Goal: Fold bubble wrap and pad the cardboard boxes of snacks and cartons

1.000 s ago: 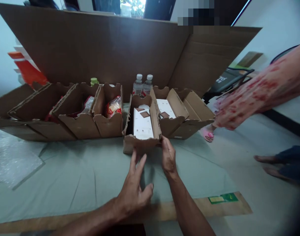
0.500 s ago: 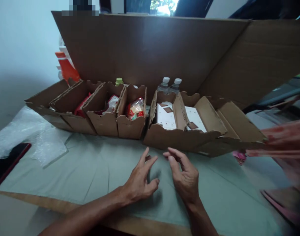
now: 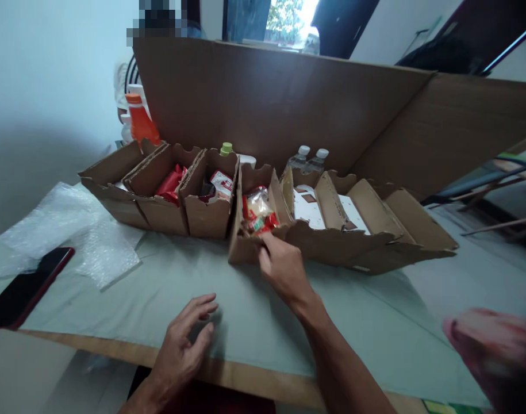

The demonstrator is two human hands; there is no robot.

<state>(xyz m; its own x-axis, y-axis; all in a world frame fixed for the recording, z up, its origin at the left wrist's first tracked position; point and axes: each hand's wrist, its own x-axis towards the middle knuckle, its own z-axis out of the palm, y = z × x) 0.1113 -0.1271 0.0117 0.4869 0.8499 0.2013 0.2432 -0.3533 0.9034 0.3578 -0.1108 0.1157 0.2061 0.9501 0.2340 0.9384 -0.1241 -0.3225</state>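
A row of open cardboard trays (image 3: 206,215) stands on a pale green cloth (image 3: 180,293). My right hand (image 3: 284,267) grips the front wall of the middle tray (image 3: 242,250), which holds a clear snack packet with red print (image 3: 259,211). That tray sits pulled forward of the row. My left hand (image 3: 183,345) hovers low over the cloth near the table's front edge, fingers spread and holding nothing. Trays to the right hold white boxes (image 3: 308,208); trays to the left hold red packets (image 3: 170,184).
A tall cardboard sheet (image 3: 267,98) stands behind the trays, with two water bottles (image 3: 310,158) and an orange bottle (image 3: 139,121) near it. Bubble wrap (image 3: 85,247) and a dark phone (image 3: 25,287) lie at left. A blurred pink shape (image 3: 495,351) is at lower right.
My right hand moved forward and took hold of the snack-packet tray, which now sits forward of the row. My left hand drew back toward the table edge. The view swung right.
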